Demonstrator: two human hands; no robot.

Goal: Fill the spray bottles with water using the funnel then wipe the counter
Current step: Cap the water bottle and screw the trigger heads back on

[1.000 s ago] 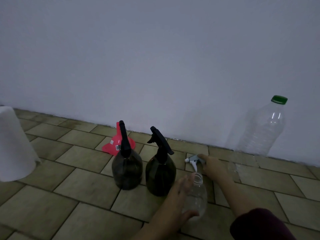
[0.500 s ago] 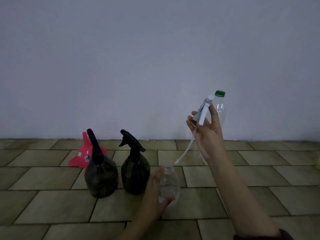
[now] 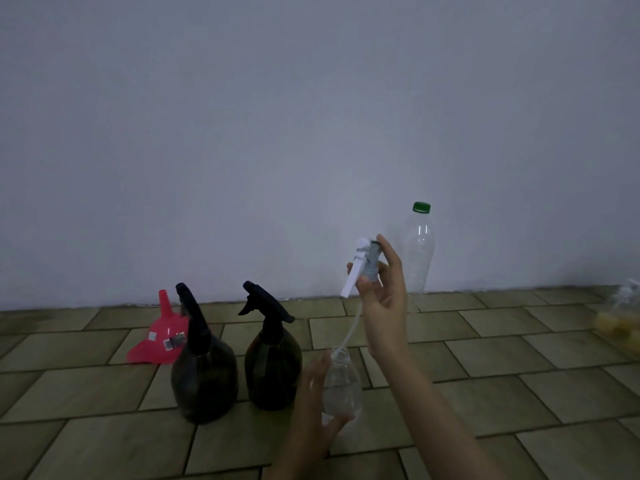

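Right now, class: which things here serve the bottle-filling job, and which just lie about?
Job:
small clear bottle, held by left hand
sprayer head, in right hand
two dark spray bottles
red funnel
green-capped bottle

Lying about:
yellowish item, far right, unclear

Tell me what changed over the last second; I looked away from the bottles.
The right hand lifted the spray head off the small clear bottle, drawing its tube up until only the tip stays in the neck. The left hand kept holding that bottle. The dark spray bottles, funnel and water bottle stayed put.
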